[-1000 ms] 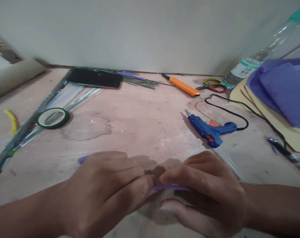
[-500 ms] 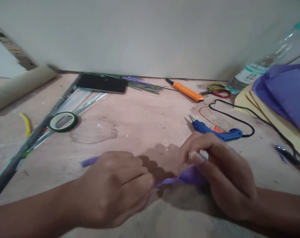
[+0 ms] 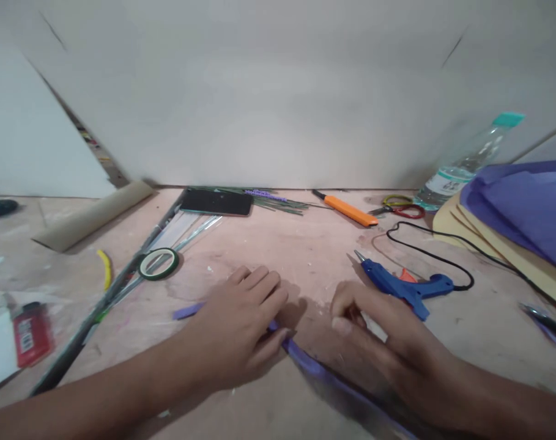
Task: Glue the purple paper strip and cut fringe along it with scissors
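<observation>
A long purple strip [image 3: 311,365] runs under my left hand [image 3: 245,327] and down toward the bottom right. Its other end sticks out to the left of that hand. My left hand lies palm down on the strip with its fingers apart, pressing it to the table. Just above the strip is my right hand [image 3: 374,333], its thumb and index finger pinched together. Whatever might be between those fingertips is too small to see. Behind the right hand lies a blue glue gun [image 3: 397,284] with an orange trigger.
Green tape roll [image 3: 159,264], black phone [image 3: 218,201] and green stems [image 3: 278,205] lie left and back. An orange cutter [image 3: 350,211], scissors [image 3: 407,211], bottle [image 3: 447,183] and purple sheets [image 3: 525,205] are right. A red bottle [image 3: 32,335] and cardboard tube [image 3: 94,217] are far left.
The view has tilted up and shifted left. My left hand's fingers have loosened and spread. The purple strip now stretches toward the bottom right, away from my right fingertips.
</observation>
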Motion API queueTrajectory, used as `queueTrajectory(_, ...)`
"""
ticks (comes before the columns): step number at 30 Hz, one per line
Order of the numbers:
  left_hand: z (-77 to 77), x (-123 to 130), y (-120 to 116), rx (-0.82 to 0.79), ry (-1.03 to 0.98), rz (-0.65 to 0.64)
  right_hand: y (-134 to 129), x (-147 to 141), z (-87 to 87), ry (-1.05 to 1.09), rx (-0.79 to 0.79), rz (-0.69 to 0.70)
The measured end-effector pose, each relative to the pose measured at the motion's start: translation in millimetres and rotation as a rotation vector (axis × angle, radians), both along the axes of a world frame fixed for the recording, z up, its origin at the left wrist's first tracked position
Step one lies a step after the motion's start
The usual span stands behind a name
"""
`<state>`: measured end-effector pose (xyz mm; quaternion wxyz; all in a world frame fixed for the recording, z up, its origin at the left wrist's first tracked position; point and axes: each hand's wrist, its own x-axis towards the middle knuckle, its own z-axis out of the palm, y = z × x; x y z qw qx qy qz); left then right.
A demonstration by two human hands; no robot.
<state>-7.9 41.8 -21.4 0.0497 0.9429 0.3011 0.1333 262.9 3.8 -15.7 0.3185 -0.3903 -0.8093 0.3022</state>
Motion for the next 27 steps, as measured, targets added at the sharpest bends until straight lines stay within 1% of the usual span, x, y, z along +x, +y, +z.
queueTrajectory(3,3.4,-1.9,4.6,-0.012,0.051,0.108,-5.9,-10.9,-6.8,-0.173,0.084,0.121)
queueTrajectory(5,9.3,-8.7,20.4,0.017,0.102,0.168,-9.0,-16.4,-8.9,-0.248,0.105,0.145)
queueTrajectory(6,13.7,-14.6,33.4,0.034,0.131,0.198,-10.1,-17.9,-8.9,-0.259,0.104,0.155)
queueTrajectory(8,24.8,-31.7,68.8,0.08,0.179,0.288,-11.4,-18.1,-7.4,-0.24,0.086,0.161)
queueTrajectory(10,36.8,-53.7,111.0,0.11,0.233,0.386,-11.7,-15.5,-5.9,-0.156,0.102,0.127)
queueTrajectory(12,46.2,-75.4,151.6,0.096,0.297,0.474,-11.6,-12.4,-6.0,-0.041,0.15,0.073)
queueTrajectory(14,50.0,-92.1,184.2,0.049,0.353,0.525,-11.3,-10.4,-8.4,0.037,0.168,0.047)
queueTrajectory(15,49.6,-98.0,196.4,0.026,0.369,0.534,-11.0,-10.1,-10.3,0.052,0.162,0.048)
queueTrajectory(17,45.8,-105.9,213.0,-0.009,0.378,0.525,-10.2,-10.2,-14.3,0.053,0.138,0.05)
queueTrajectory(19,40.9,-110.7,220.6,-0.017,0.372,0.536,-9.3,-10.9,-17.2,0.047,0.113,0.049)
queueTrajectory(22,40.0,-115.3,219.8,0.03,0.297,0.547,-9.0,-12.0,-17.4,0.073,0.089,0.036)
queueTrajectory(25,49.5,-113.3,205.8,0.07,0.181,0.535,-8.9,-12.0,-16.0,0.144,0.055,0.003)
queueTrajectory(27,57.7,-104.2,187.5,0.058,0.108,0.485,-7.3,-10.3,-17.6,0.236,0.047,-0.056)
